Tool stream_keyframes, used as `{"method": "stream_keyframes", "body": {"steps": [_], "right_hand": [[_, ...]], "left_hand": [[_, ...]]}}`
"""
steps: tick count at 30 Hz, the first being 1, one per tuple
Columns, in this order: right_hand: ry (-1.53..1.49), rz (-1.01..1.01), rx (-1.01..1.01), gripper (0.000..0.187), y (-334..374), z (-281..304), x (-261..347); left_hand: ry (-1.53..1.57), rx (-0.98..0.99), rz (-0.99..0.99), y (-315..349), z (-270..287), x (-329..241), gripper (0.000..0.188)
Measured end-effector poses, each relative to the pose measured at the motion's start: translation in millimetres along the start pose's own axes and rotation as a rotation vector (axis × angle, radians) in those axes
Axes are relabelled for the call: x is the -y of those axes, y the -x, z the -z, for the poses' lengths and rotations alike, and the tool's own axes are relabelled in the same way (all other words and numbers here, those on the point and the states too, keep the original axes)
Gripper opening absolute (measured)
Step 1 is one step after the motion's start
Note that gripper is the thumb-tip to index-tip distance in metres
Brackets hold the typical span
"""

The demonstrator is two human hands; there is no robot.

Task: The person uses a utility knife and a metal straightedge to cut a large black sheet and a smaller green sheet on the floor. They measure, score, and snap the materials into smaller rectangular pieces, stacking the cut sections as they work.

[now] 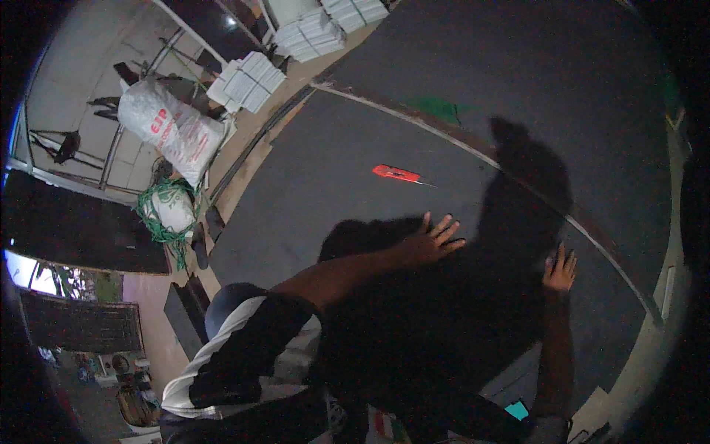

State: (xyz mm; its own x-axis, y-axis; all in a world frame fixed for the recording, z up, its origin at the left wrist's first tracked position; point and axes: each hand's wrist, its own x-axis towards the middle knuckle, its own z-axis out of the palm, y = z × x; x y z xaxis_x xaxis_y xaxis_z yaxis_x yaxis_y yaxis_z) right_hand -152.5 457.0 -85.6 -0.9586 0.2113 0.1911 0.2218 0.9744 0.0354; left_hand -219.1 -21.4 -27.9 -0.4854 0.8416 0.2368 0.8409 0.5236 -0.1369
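Note:
My left hand [438,241] lies flat on a large dark grey sheet [318,159], its fingers spread and nothing in it. Farther right, my right hand [560,272] also rests on the dark surface, fingers stretched out and slightly apart, partly in shadow. A red utility knife [398,174] with its thin blade out lies on the sheet beyond my left hand, touched by neither hand. A long narrow strip or raised edge [473,152] runs diagonally across the dark surface, past the knife and beyond my right fingertips.
Strapped stacks of white sheets [248,80] stand along the far left side. Near them are a white sack [174,129] with red print and a white bundle [170,207] tangled in green cord. A small turquoise piece [517,411] shows beside my right forearm. My shadow darkens much of the surface.

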Motion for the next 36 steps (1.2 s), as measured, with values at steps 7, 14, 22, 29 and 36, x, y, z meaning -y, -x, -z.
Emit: {"method": "stream_keyframes", "body": {"steps": [7,14,22,29,36], "right_hand": [[-0.400,0.376,0.356,0.065,75.1,244.2,107.0],[-0.477,0.065,0.460,0.059,94.1,159.8,47.4],[-0.125,0.287,0.444,0.070,133.0,133.3,43.5],[-0.207,0.273,0.405,0.067,151.7,137.9,47.0],[-0.448,-0.151,0.471,0.057,134.7,165.1,88.6]], "left_hand": [[-0.118,-0.289,0.066,26.2,-46.2,6.3,0.047],[0.416,0.208,0.095,21.1,-8.5,31.0,0.066],[0.370,0.452,0.037,9.3,64.8,21.0,0.090],[0.212,0.383,-0.041,41.0,18.2,25.7,0.090],[0.247,0.033,-0.034,89.1,-38.0,22.4,0.072]]}}
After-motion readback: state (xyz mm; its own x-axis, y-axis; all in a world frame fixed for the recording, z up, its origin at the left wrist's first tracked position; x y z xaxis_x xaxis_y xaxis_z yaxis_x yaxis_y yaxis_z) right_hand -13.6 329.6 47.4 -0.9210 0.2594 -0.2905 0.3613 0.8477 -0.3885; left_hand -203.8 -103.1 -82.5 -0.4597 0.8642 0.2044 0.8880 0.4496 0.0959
